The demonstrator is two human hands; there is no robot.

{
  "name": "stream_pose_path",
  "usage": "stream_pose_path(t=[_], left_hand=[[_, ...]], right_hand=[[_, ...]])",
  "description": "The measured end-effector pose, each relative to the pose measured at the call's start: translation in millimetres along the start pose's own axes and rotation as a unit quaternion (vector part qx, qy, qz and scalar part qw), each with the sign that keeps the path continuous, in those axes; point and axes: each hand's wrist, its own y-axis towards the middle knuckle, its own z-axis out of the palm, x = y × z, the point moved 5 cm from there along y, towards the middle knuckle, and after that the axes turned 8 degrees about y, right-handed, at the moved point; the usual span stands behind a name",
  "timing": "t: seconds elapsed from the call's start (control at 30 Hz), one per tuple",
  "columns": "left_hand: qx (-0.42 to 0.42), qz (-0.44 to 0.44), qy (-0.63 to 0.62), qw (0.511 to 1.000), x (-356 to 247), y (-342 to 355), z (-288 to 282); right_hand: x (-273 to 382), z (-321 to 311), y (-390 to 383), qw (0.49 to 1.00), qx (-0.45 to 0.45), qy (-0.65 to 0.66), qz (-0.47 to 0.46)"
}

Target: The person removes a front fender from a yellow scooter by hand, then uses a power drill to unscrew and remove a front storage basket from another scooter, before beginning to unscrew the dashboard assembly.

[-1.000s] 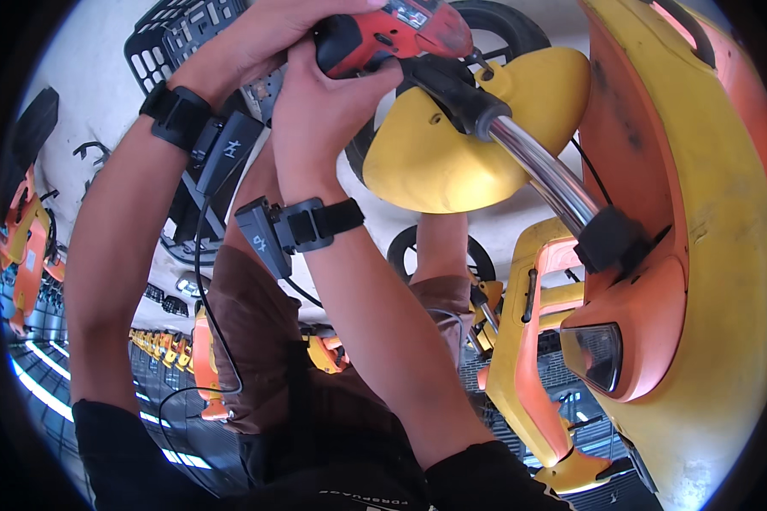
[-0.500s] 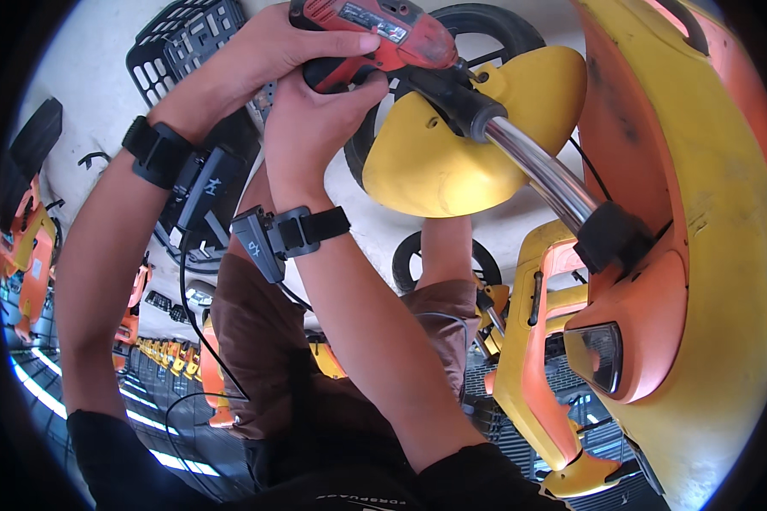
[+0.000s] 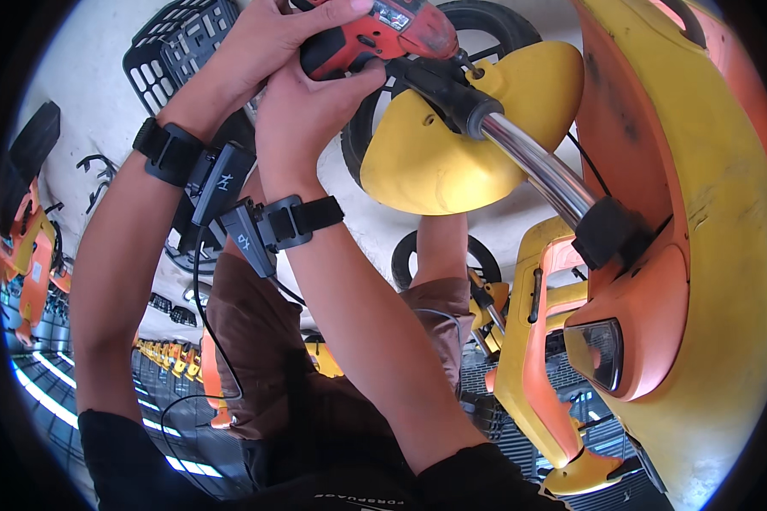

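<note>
A red cordless power driver [image 3: 409,30] is held in both hands at the top of the view. My right hand [image 3: 311,111] is wrapped round its grip from below, thumb along the side. Closed over the rear of the tool is my left hand [image 3: 277,38], its fingertips partly hidden. The driver's nose points at a bolt hole in a yellow mudguard [image 3: 443,166]; whether the bit touches a screw there is too small to tell. Beside that spot, a black fork end and chrome fork tube [image 3: 541,166] run down to the right.
A black-tyred wheel [image 3: 507,21] lies behind the mudguard. To the right stands a large yellow and orange scooter body [image 3: 712,255] with a lamp [image 3: 601,353]. A black plastic basket [image 3: 175,55] is on the pale floor at upper left. A cable [image 3: 200,298] hangs from my wrist straps.
My left hand has shifted upward on the driver, and the tool's rear has risen slightly. The left forearm has moved right, closer to the right one. The driver's nose stays by the same hole.
</note>
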Motion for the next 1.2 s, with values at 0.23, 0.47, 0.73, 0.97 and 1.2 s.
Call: stream_pose_path(t=[0.23, 0.47, 0.73, 0.97, 1.2], left_hand=[[0.039, 0.000, 0.074, 0.997, -6, 10, -5], [0.067, 0.015, 0.096, 0.993, -17, 13, 0], [0.109, -0.009, 0.047, 0.993, -18, 14, 2], [0.166, 0.002, 0.042, 0.985, -18, 26, -2], [0.138, -0.007, 0.065, 0.988, -12, 24, -7]], right_hand=[[3, 7, 6, 0.999, -0.035, -0.008, -0.008], [5, 10, 10, 0.999, -0.018, -0.044, -0.013], [10, 10, 8, 0.999, -0.036, 0.005, 0.021], [-1, 18, 21, 0.998, -0.043, 0.033, -0.044], [-7, 14, 18, 0.997, -0.061, 0.030, -0.047]])
